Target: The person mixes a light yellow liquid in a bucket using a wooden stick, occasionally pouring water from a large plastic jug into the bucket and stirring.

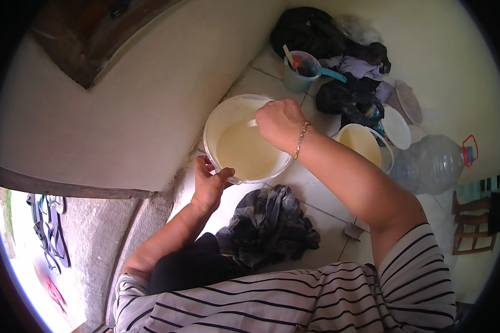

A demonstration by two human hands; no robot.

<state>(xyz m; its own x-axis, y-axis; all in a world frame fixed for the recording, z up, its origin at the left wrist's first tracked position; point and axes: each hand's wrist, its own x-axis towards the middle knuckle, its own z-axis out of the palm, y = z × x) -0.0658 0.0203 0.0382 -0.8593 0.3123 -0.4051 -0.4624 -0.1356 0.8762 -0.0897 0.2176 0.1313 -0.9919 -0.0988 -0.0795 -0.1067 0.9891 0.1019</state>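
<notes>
A white bucket with pale yellow liquid in it stands in front of me on the tiled floor. My left hand grips its near left rim, thumb on the outside. Over the far right part of the bucket, my right hand is closed in a fist around a white tool. Only a short pale piece of that tool shows beside the fingers; the rest is hidden. Right of the bucket, behind my forearm, stands a smaller pail, also with something pale yellow inside.
Beyond the bucket sits a pot with a blue handle, holding a stick and something red. Black bags, a round white lid and a large clear bottle lie to the right. A crumpled dark cloth lies near me. The wall rises at left.
</notes>
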